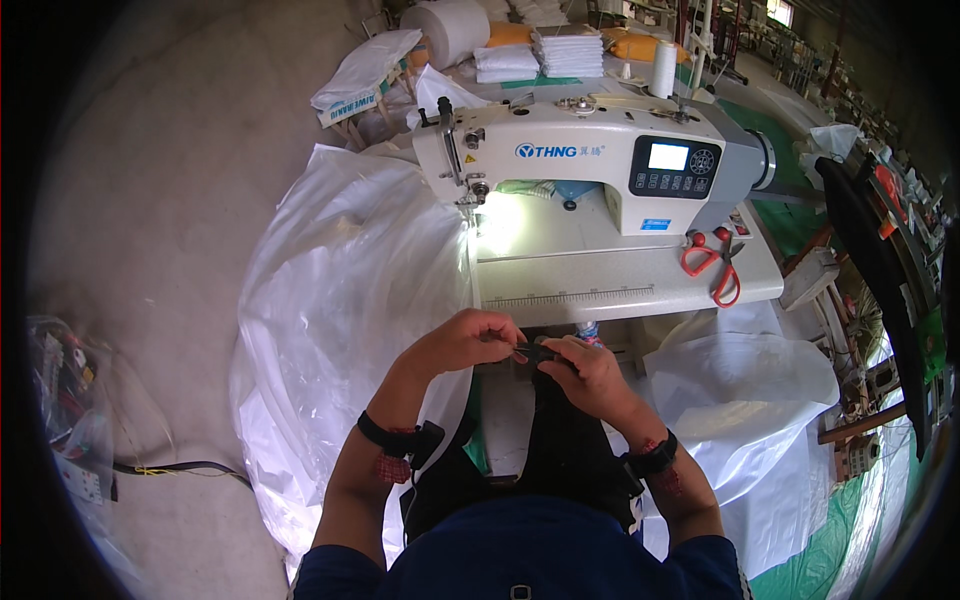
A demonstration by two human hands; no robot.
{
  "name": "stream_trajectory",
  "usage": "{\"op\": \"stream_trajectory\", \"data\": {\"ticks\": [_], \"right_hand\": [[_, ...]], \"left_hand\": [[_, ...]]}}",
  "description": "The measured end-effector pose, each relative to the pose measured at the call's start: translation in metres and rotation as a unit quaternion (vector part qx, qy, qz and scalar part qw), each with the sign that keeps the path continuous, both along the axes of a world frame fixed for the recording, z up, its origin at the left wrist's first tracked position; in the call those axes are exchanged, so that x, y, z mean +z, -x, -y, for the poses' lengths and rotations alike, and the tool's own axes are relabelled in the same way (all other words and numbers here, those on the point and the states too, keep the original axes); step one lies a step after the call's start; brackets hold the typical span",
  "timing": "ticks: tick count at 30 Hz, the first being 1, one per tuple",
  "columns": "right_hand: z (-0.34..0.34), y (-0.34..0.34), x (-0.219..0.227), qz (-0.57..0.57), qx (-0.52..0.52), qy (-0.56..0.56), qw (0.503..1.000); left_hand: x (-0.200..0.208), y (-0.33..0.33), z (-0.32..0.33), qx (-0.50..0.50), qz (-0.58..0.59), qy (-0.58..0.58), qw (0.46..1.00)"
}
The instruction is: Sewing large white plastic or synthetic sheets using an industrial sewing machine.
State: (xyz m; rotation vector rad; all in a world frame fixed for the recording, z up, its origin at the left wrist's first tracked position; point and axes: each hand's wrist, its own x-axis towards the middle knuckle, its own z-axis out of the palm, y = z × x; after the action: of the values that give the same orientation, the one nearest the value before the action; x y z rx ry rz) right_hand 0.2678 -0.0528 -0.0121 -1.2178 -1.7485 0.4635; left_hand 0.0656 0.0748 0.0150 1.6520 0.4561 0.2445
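Note:
My left hand and my right hand meet in front of the sewing machine's bed, above my lap. Between their fingertips is a small dark object, too small and too covered by the fingers to name. Both hands are closed in a pinch on it. Just beyond them stands a white industrial sewing machine with its lamp and screen lit. White sheeting spreads from under the needle area down the left side.
Red-handled scissors lie at the right end of the machine bed. More white sheeting hangs at the right. A white thread cone and folded white stacks stand behind the machine. A black cable crosses the floor at left.

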Motion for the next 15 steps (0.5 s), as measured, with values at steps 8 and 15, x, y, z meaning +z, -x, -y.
{"op": "stream_trajectory", "data": {"ticks": [8, 15], "right_hand": [[-0.006, -0.001, 0.000, 0.022, 0.001, -0.021, 1.000], [-0.060, -0.040, -0.027, 0.129, -0.186, -0.051, 0.973]], "left_hand": [[0.001, 0.001, -0.003, 0.012, -0.015, 0.011, 1.000], [0.000, 0.005, -0.016, 0.078, 0.003, -0.035, 0.996]]}}
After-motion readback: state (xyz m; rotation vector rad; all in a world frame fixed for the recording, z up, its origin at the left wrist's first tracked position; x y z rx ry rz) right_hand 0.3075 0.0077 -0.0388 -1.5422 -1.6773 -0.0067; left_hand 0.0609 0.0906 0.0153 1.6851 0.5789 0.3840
